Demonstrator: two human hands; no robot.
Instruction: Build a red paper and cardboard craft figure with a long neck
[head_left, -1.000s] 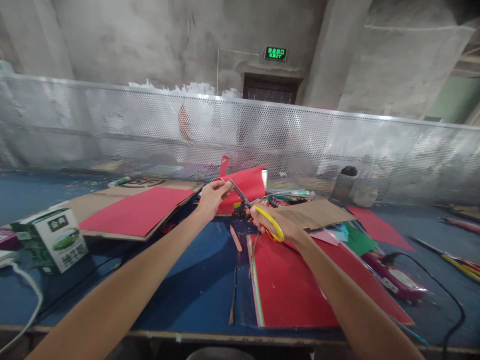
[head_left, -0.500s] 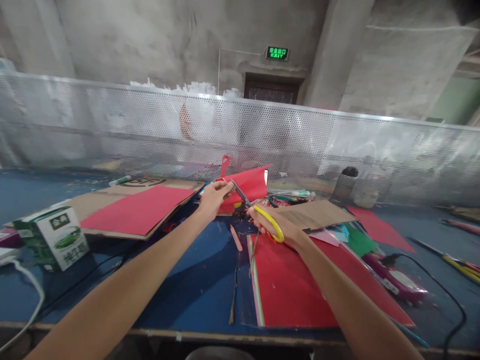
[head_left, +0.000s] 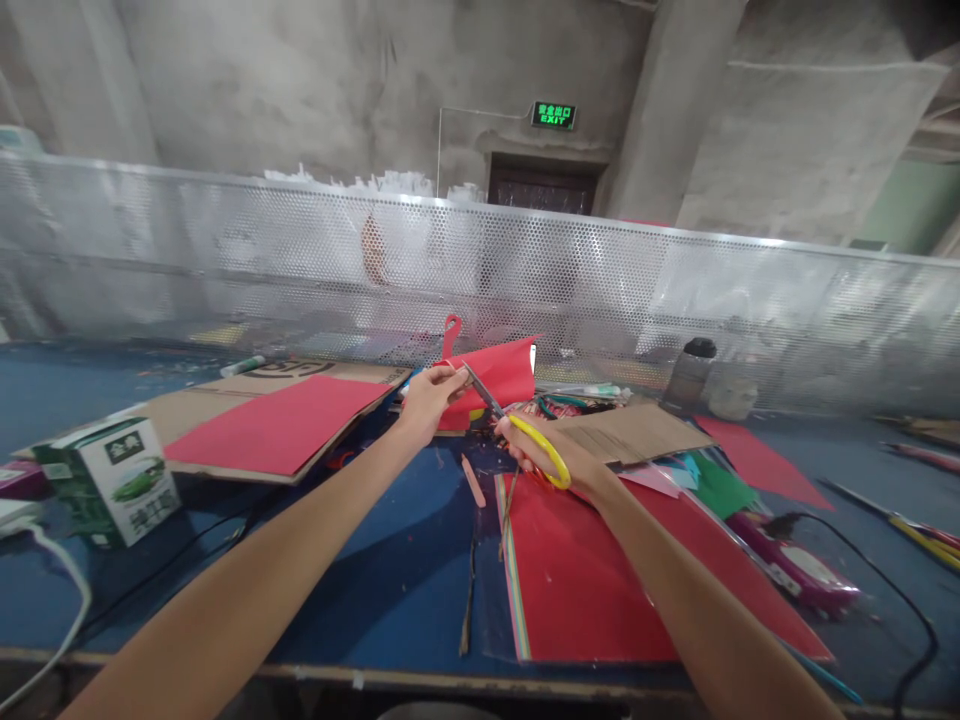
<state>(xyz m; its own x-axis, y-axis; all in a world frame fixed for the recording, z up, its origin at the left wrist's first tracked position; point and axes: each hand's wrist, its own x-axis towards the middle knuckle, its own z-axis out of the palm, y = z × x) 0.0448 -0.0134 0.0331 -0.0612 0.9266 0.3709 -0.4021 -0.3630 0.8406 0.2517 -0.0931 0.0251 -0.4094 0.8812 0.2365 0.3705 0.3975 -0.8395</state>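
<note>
My left hand (head_left: 433, 398) is closed on a piece of red paper (head_left: 502, 370), pinching it near its left end. The sheet stands up and curls behind my fingers, with a looped red strip (head_left: 451, 336) rising at its left. In my right hand (head_left: 525, 445) are scissors (head_left: 546, 452) with yellow handles, my fingers wrapped through the grips. Their blades point up and left, and the tips meet the paper right beside my left fingertips. How far the blades are apart is too small to tell.
Below my hands lies a pack of coloured paper (head_left: 592, 580), red on top. Cardboard with a red sheet (head_left: 281, 425) is at left, near a milk carton (head_left: 112, 480). A cardboard piece (head_left: 630, 432), a dark-capped bottle (head_left: 690, 372) and other scissors (head_left: 900, 522) are at right. A perforated metal screen (head_left: 420, 270) stands behind.
The whole view has shifted slightly, so everything sits a little lower. My hands, the paper and the scissors keep nearly the same pose.
</note>
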